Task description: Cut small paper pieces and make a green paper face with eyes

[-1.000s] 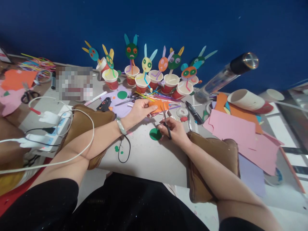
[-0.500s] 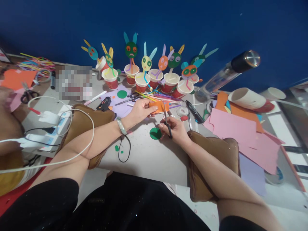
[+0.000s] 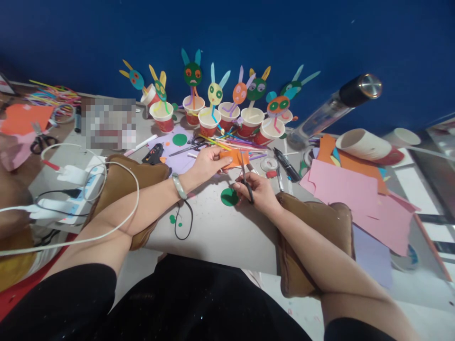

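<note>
My left hand pinches a small piece of orange paper at its left side. Fingers of my right hand are wrapped round the handles of a pair of scissors, whose blades point up at the right part of the orange paper. A green paper circle lies on the table just below and left of my right hand. Tiny green scraps and a thin black cord loop lie nearer to me, below my left wrist.
Paper cups with paper rabbit faces stand along the blue wall. A clear bottle leans at right behind pink sheets. Brown cushions lie under my forearms. White cables cross a power strip at left, beside a person's arm.
My hands, the paper and the scissors look almost unchanged. The view has shifted very slightly, and the person's arm at the far left has moved a little.
</note>
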The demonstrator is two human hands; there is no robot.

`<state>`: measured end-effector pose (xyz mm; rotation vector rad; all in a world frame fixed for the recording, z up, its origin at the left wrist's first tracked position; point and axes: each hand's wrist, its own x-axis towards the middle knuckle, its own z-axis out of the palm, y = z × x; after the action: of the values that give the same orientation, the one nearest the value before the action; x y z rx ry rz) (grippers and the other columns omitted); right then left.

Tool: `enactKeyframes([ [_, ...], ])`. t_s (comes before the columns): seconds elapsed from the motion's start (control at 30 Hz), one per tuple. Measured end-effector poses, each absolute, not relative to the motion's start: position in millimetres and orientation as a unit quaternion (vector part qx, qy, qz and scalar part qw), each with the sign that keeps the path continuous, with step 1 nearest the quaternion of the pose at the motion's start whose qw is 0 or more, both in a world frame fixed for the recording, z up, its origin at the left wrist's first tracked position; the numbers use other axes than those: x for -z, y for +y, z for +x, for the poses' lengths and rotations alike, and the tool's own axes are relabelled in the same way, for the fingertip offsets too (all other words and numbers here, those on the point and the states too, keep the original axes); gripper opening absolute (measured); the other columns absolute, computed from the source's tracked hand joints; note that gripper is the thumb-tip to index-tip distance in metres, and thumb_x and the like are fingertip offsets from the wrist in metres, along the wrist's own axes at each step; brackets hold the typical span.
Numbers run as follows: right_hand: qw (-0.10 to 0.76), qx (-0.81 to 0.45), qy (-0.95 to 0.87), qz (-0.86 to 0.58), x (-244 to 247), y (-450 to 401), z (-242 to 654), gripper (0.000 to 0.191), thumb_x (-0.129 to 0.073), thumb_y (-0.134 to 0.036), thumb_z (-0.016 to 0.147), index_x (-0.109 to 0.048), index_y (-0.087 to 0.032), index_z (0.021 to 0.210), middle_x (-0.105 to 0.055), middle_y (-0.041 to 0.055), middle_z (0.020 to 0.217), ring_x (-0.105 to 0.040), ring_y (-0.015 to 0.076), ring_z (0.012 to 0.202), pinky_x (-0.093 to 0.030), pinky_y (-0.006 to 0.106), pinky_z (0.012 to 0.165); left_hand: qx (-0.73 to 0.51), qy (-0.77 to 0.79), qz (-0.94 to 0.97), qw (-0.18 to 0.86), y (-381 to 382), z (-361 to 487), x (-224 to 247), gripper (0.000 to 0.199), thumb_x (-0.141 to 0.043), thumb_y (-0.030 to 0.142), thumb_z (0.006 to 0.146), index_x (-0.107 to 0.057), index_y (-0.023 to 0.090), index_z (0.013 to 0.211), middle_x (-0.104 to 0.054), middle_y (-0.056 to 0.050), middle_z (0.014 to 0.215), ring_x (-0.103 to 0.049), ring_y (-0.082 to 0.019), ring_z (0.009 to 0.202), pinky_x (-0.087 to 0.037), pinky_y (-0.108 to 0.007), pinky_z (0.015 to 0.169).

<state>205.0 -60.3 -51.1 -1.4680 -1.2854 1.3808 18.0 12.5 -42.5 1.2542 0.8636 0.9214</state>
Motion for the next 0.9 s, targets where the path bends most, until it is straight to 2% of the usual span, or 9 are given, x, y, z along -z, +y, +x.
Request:
enactKeyframes([
  [0.63, 0.374, -0.545, -0.483, -0.575, 52.5, -60.7, 205.6, 0.054, -0.092, -0.061, 0.058, -0.064, -0.02, 0.08, -0.062, -0.0043, 0.048, -0.054, 0.0124, 0.035, -0.04, 0.022, 0.035, -0.394, 0.4, 0.536, 0.63, 11.8, 18.1, 36.0, 0.012, -0.068, 0.019, 0.085, -0.063, 0.014, 0.076, -0.066, 0.0, 0.064, -0.058, -0.007, 0.053, -0.045, -0.017, 0.05],
  [0.9, 0.374, -0.546, -0.487, -0.57, 52.1, -61.5, 204.3, 0.053, -0.089, -0.063, 0.063, -0.063, -0.02, 0.08, -0.062, -0.0038, 0.048, -0.055, 0.0132, 0.036, -0.042, 0.024, 0.035, -0.398, 0.394, 0.531, 0.636, 10.9, 19.1, 36.1, 0.011, -0.07, 0.02, 0.085, -0.064, 0.013, 0.078, -0.067, 0.0, 0.066, -0.058, -0.006, 0.054, -0.045, -0.017, 0.052],
])
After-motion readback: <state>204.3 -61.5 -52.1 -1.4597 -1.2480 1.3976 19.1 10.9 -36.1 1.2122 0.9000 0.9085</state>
